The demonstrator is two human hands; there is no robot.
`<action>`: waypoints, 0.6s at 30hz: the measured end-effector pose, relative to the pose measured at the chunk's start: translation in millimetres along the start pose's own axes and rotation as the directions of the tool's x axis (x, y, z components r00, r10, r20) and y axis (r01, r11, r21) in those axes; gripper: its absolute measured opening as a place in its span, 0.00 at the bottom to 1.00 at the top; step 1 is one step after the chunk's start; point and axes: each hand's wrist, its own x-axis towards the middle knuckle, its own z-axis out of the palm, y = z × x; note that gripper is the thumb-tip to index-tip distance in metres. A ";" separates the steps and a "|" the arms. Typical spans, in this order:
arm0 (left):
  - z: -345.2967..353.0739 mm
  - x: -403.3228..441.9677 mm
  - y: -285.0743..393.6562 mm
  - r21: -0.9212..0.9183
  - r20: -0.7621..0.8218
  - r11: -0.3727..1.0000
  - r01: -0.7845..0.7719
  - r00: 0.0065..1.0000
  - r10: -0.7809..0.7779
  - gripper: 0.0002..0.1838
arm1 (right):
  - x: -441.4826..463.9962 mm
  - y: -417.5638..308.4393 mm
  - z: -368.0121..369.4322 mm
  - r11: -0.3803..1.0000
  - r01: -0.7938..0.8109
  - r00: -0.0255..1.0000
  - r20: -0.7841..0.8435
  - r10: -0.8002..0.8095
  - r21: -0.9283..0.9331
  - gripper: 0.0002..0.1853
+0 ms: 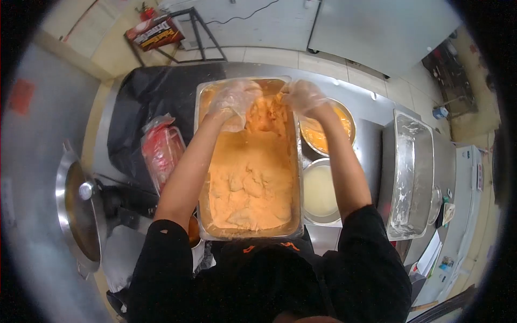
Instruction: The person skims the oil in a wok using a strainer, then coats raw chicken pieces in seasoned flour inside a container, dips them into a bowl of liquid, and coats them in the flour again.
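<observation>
A deep steel tray [300, 177] holds orange breading flour [250, 188] with lumps under its surface. At its far end lies a heap of wet, orange-coated pieces [267, 116], their kind unclear. My left hand [235, 101], in a clear plastic glove, is over the heap's left side with its fingers curled; whatever they hold is hidden. Also gloved, my right hand [304, 97] is at the tray's far right corner. Its fingertips are pinched together by the heap's edge, and what is between them is too small to make out.
Right of the tray stand a bowl of orange batter [315, 134] and a pan of pale liquid [319, 188]. Farther right is a flour-smeared steel pan [412, 177]. Left are a red plastic-wrapped package [163, 152], black plastic sheeting [140, 102] and a large lidded pot [81, 210].
</observation>
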 end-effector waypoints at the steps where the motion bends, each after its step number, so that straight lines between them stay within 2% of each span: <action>1: 7.7 -10.2 -24.3 0.001 -0.009 1.000 0.012 1.000 -0.012 0.13 | 11.6 6.3 34.3 0.916 0.175 0.972 -0.084 -0.219 -0.362 0.16; 2: 14.9 -21.6 -45.4 -0.077 -0.039 0.984 0.161 0.986 -0.164 0.15 | 22.9 12.5 65.3 0.679 0.271 0.892 -0.087 -0.443 -0.682 0.16; 3: 17.3 -32.7 -55.2 -0.158 -0.058 0.941 0.298 0.949 -0.310 0.16 | 29.6 18.8 97.5 0.676 0.284 0.893 -0.070 -0.445 -0.680 0.14; 4: 7.6 -58.1 -40.3 -0.113 0.077 0.915 0.388 0.921 -0.381 0.18 | 25.5 20.8 120.6 0.675 0.296 0.894 -0.052 -0.444 -0.676 0.13; 5: 0.3 -89.7 -22.0 -0.060 0.205 0.882 0.468 0.870 -0.448 0.21 | 14.4 14.1 126.0 0.676 0.492 0.863 0.203 -0.463 -0.548 0.13; 6: 18.6 -113.5 -33.4 -0.425 0.349 0.631 0.650 0.760 -0.548 0.27 | -1.3 6.4 133.5 0.672 0.641 0.759 0.439 -0.481 -0.370 0.14; 7: 46.8 -134.8 -55.5 -0.660 0.524 0.221 0.718 0.651 -0.549 0.34 | -24.7 1.8 145.8 0.774 0.590 0.769 0.451 -0.452 -0.231 0.15; 8: 76.0 -155.0 -83.3 -0.228 0.427 0.815 0.533 0.807 -0.409 0.41 | -49.9 -2.8 157.3 0.851 0.517 0.777 0.466 -0.423 -0.089 0.16; 9: 94.1 -170.3 -101.0 0.328 0.450 0.944 0.037 0.872 -0.191 0.49 | -70.1 -11.3 169.5 0.859 0.499 0.785 0.479 -0.393 -0.115 0.16; 10: 97.3 -178.8 -96.8 0.326 0.441 0.945 0.040 0.877 -0.189 0.49 | -84.7 -18.5 180.4 0.865 0.482 0.793 0.490 -0.362 -0.142 0.17; 11: 100.8 -184.7 -88.7 0.315 0.457 0.942 0.117 0.851 -0.258 0.52 | -95.6 -20.7 187.5 0.861 0.487 0.792 0.491 -0.363 -0.149 0.17; 12: 101.0 -186.9 -80.5 0.306 0.474 0.933 0.191 0.819 -0.323 0.56 | -104.2 -22.2 193.4 0.874 0.471 0.812 0.444 -0.379 -0.115 0.16; 13: 88.0 -185.0 -62.6 0.304 0.467 0.933 0.191 0.824 -0.321 0.56 | -108.3 -24.5 192.7 0.886 0.457 0.831 0.394 -0.393 -0.081 0.16; 14: 71.9 -182.6 -44.5 0.328 0.579 0.918 0.221 0.721 -0.381 0.55 | -109.7 -23.8 188.8 0.884 0.460 0.832 0.390 -0.394 -0.088 0.16; 15: 60.9 -180.3 -33.5 0.359 0.676 0.901 0.243 0.597 -0.431 0.54 | -112.8 -25.8 178.4 0.889 0.454 0.800 0.468 -0.377 -0.061 0.15; 16: 61.3 -179.8 -38.7 0.363 0.674 0.901 0.237 0.601 -0.429 0.54 | -117.0 -28.8 168.0 0.896 0.444 0.760 0.542 -0.358 -0.031 0.15; 18: 67.5 -182.6 -61.4 0.277 0.660 0.937 0.211 0.668 -0.345 0.51 | -130.1 -33.3 146.8 0.906 0.424 0.771 0.526 -0.358 -0.005 0.14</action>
